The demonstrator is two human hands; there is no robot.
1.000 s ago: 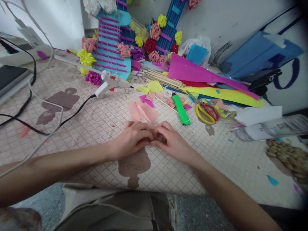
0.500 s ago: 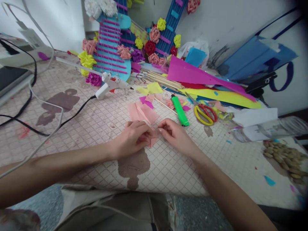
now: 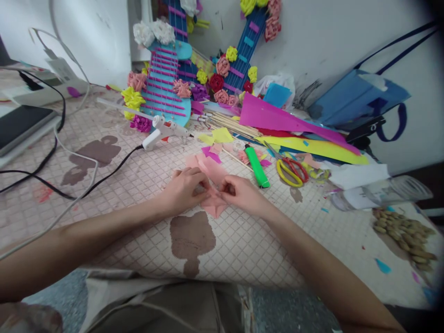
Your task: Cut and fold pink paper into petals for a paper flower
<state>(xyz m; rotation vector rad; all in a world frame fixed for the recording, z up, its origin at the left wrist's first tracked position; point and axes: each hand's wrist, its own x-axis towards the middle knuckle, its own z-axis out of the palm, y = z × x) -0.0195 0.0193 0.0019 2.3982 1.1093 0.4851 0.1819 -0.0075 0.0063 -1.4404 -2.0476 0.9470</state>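
- No gap between left hand (image 3: pixel 185 189) and right hand (image 3: pixel 244 196), both pinching pink paper fold (image 3: pixel 215 207).
- Open toward near edge and rightward: bare checked cloth (image 3: pixel 249 249), up to seed pile (image 3: pixel 402 231) and lying clear bottle (image 3: pixel 381 192).
- Crowded just beyond: pink paper squares (image 3: pixel 211 167), green marker (image 3: pixel 257 165), scissors (image 3: pixel 291 170).
- Crossed on left by black cable (image 3: pixel 114 164) and white cable (image 3: pixel 95 169), glue gun (image 3: pixel 161 130) behind.

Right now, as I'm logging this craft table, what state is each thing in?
pink paper: creased, pinched by both hands.
left hand: fingers closed on the paper.
right hand: fingers closed on the paper.
glue gun: resting on the table, cord attached.
scissors: lying flat, blades together.
green marker: lying flat.
plastic bottle: lying on its side.
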